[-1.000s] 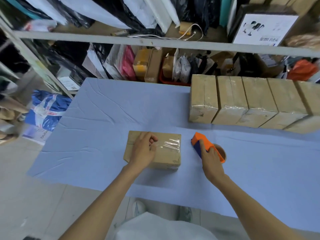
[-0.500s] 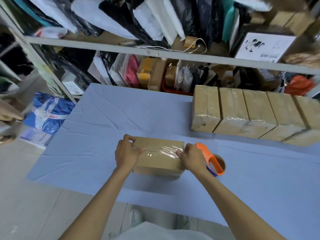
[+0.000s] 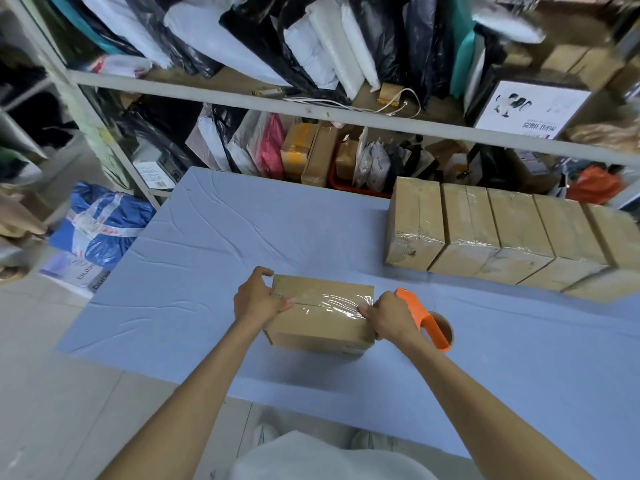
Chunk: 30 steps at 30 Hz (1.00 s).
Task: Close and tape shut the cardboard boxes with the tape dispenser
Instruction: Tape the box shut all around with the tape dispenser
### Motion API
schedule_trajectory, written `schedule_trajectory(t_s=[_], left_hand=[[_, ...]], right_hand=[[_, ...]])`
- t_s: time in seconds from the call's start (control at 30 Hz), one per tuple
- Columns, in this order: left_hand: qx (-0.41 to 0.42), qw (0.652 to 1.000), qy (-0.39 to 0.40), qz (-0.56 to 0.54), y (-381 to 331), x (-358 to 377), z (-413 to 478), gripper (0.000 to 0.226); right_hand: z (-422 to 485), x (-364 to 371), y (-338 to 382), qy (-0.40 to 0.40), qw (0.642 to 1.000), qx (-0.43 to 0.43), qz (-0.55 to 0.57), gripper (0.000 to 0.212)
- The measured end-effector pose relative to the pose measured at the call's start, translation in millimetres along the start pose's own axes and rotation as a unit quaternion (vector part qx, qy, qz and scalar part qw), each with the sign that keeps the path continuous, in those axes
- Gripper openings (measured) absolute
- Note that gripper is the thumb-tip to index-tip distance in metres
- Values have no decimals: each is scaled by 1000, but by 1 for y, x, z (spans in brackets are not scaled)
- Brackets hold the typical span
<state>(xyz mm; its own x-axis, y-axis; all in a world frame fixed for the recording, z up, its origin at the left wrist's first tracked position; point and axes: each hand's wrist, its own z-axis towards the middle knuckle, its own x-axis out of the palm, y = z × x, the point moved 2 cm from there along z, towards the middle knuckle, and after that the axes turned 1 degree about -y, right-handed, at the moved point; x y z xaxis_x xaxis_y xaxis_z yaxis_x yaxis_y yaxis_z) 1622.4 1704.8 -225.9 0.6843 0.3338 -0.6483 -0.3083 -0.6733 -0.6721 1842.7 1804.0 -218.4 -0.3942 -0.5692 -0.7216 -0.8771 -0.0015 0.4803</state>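
Nearest to us, at the bottom edge, we see a piece of white clothing (image 3: 325, 459), and two bare forearms reach forward from it. The left hand (image 3: 258, 301) grips the left end of the cardboard box (image 3: 318, 323), with the thumb on the top face and the fingers curled around the far corner. The right hand (image 3: 393, 318) grips the right end of the same box, with its thumb on the top and the other fingers curled down the side. The box is near the front edge of the blue surface (image 3: 242, 237); we cannot tell if its bottom fully rests there. A strip of clear tape (image 3: 332, 301) runs shiny along the top, between the two hands. The orange tape dispenser (image 3: 420, 315) lies on the surface just beside the right hand, on its outer side, and no hand holds it.

Farther back on the right, a row of taped boxes (image 3: 491, 230) stands side by side, touching each other. Behind the surface we see a metal shelf (image 3: 242, 95) filled with bags and parcels. A blue bag (image 3: 104, 230) lies on the floor at the left.
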Motion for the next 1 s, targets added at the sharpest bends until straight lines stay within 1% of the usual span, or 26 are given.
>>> schedule_trajectory(t_s=[0.03,0.1,0.17,0.23,0.27,0.3,0.33,0.37,0.43,0.47,0.5,0.53,0.57,0.67,0.7,0.73,0.77,0.8,0.87,0.93,0.97,1.0], left_hand=[[5,1000,3,-2,0,-1,0,70],[16,1000,18,-4,-1,-3,-1,70],[25,999,26,-13,0,-4,-1,55],[42,998,18,-39,1,-5,-2,39],[51,997,17,-51,1,-5,-1,36],[60,996,30,-56,0,-4,-1,38],[71,995,59,-48,-3,-3,0,44],[86,991,100,-20,-6,0,-1,57],[108,979,164,61,-13,9,-3,96],[102,974,179,94,-15,16,-4,112],[87,973,185,108,-17,22,-5,121],[72,974,185,105,-17,30,-6,124],[62,977,179,98,-16,37,-7,122],[38,980,156,118,-13,50,-12,116],[26,978,160,131,-11,54,-13,118],[15,974,169,147,-10,57,-15,121],[4,970,178,164,-8,60,-17,125],[-2,967,182,178,-8,63,-20,128],[18,967,178,184,-11,68,-23,134],[63,970,180,148,-15,74,-27,135],[70,972,186,128,-18,77,-30,135],[63,973,191,116,-20,80,-33,137]], right_hand=[[0,0,-3,-22,1000,-4,1,31],[1,0,-7,-53,998,-6,15,37],[-3,-5,-6,-77,997,-21,10,39],[-3,-11,-10,-105,993,-44,34,43],[-3,-13,-12,-98,992,-68,49,41],[-3,-14,-15,-83,989,-95,83,33],[-4,-14,-16,-62,984,-116,121,20],[-5,-15,-16,-43,978,-135,153,15],[-3,-16,-16,-39,972,-149,179,33],[-1,-16,-16,-49,972,-149,174,34],[1,-15,-16,-54,972,-146,173,33],[4,-13,-17,-57,973,-136,177,31],[8,-9,-20,-57,972,-119,193,29],[9,2,-30,-30,966,-73,247,30],[10,8,-34,-11,957,-74,280,35],[10,12,-37,5,950,-73,302,45],[10,16,-39,12,947,-69,314,56],[9,18,-41,9,948,-63,313,63],[10,22,-45,-7,953,-69,296,56],[10,23,-47,-10,954,-84,286,47],[9,23,-48,-17,956,-86,280,43],[7,21,-50,-41,960,-80,266,39]])
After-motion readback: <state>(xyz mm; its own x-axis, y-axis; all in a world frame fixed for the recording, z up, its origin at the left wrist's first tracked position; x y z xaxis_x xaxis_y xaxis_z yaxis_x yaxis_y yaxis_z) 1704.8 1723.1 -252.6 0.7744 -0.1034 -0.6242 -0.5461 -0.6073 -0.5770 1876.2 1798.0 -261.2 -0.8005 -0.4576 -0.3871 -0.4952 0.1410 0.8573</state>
